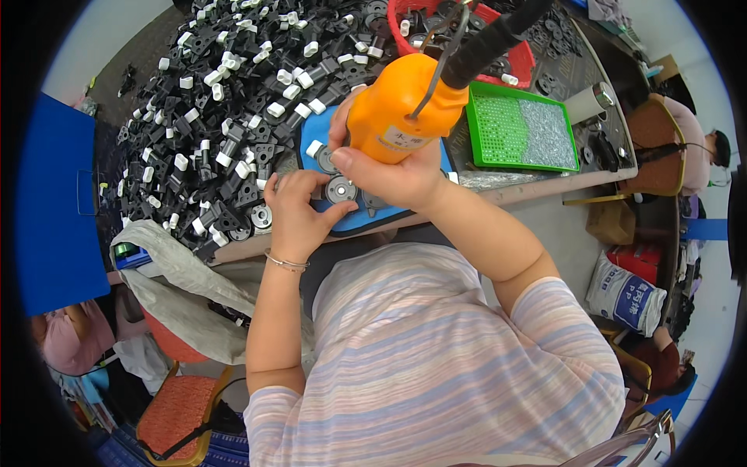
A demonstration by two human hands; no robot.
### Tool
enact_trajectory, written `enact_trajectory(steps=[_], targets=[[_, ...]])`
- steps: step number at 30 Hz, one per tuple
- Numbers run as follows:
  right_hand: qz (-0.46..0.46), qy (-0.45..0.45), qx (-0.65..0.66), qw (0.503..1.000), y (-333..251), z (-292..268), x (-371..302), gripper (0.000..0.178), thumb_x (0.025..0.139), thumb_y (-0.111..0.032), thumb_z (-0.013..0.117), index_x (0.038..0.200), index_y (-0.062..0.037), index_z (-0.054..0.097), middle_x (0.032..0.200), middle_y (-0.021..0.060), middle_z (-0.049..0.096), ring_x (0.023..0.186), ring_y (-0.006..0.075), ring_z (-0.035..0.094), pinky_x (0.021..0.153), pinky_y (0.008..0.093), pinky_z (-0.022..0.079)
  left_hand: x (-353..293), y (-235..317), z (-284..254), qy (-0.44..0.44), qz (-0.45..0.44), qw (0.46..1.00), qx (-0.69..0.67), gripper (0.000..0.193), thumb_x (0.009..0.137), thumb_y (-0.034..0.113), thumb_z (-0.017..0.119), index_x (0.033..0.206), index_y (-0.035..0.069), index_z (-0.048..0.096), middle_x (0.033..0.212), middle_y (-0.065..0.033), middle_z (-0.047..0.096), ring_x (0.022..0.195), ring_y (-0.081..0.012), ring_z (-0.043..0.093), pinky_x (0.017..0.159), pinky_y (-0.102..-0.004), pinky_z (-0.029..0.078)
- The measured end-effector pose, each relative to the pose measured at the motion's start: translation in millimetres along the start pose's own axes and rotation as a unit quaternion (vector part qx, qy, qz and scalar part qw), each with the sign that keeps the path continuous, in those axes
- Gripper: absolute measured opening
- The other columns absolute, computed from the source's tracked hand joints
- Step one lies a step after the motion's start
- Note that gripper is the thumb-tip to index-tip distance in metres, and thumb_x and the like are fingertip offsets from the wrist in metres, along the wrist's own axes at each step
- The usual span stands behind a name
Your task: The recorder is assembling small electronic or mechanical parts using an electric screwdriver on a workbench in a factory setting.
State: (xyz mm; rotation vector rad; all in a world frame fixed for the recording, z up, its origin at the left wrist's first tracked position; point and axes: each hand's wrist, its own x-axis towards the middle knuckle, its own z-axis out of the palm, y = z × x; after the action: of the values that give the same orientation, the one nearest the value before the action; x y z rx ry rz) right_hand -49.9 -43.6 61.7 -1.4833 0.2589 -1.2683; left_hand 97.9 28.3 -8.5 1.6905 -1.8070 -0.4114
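My right hand (pixel 408 177) is wrapped round an orange electric screwdriver (pixel 405 97), which hangs from a hook with a thick black cable at its top. Its tip is hidden behind the hand. Close to it, my left hand (pixel 298 204) presses a round grey disc (pixel 341 190) with a centre hole between thumb and fingers. The disc lies on a blue mat (pixel 315 123) at the table's near edge. Another grey disc (pixel 325 159) with a white-ended black piece sits just behind it, partly covered by my right hand.
A big heap of black plastic parts with white ends (pixel 233 86) spreads over the left and far table. A red basket (pixel 527 64) of parts stands at the back. To the right are a green tray (pixel 523 165) of small silver screws and a flask (pixel 591 103). Other people sit nearby.
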Motion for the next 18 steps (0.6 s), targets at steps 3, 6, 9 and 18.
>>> enact_trajectory(steps=[3,6,9,18], targets=[[0.005,-0.034,-0.05,0.998,0.8,1.1,1.0,0.023,0.074,0.002,0.065,0.093,-0.0018,0.053,0.085,0.0066,0.054,0.074,0.0126,0.054,0.064,0.0254,0.046,1.2,-1.6,0.8,0.025,0.029,0.999,0.007,0.042,0.056,0.035,0.082,0.083,0.01,0.062,0.074,0.0009,0.057,0.075,-0.0197,0.054,0.095,-0.0449,0.027],[-0.012,0.021,-0.036,0.999,7.3,8.7,0.1,0.029,0.065,-0.006,0.071,0.092,-0.0005,0.06,0.081,0.0048,0.062,0.069,0.0109,0.059,0.064,0.0244,0.047,4.3,-4.5,0.4,0.017,0.053,0.998,0.012,0.04,0.057,0.034,0.081,0.083,0.01,0.062,0.072,0.0003,0.055,0.073,-0.0196,0.054,0.095,-0.044,0.029],[-0.002,0.024,-0.036,0.999,6.0,10.5,-1.0,0.031,0.064,-0.008,0.071,0.092,-0.001,0.06,0.081,0.0057,0.062,0.069,0.0121,0.06,0.064,0.0251,0.047,5.2,-5.7,0.7,-0.001,0.056,0.998,0.011,0.04,0.058,0.035,0.08,0.082,0.01,0.061,0.07,-0.0001,0.054,0.073,-0.0199,0.054,0.094,-0.0437,0.03],[0.04,-0.022,0.093,0.995,-7.5,-13.0,-1.2,0.023,0.071,-0.003,0.067,0.089,-0.0023,0.053,0.084,0.008,0.055,0.077,0.0148,0.055,0.065,0.0256,0.046,0.5,-0.5,-1.2,-0.025,0.016,0.999,0.032,0.04,0.057,0.035,0.081,0.08,0.008,0.061,0.069,-0.0006,0.055,0.069,-0.0204,0.055,0.097,-0.045,0.029]])
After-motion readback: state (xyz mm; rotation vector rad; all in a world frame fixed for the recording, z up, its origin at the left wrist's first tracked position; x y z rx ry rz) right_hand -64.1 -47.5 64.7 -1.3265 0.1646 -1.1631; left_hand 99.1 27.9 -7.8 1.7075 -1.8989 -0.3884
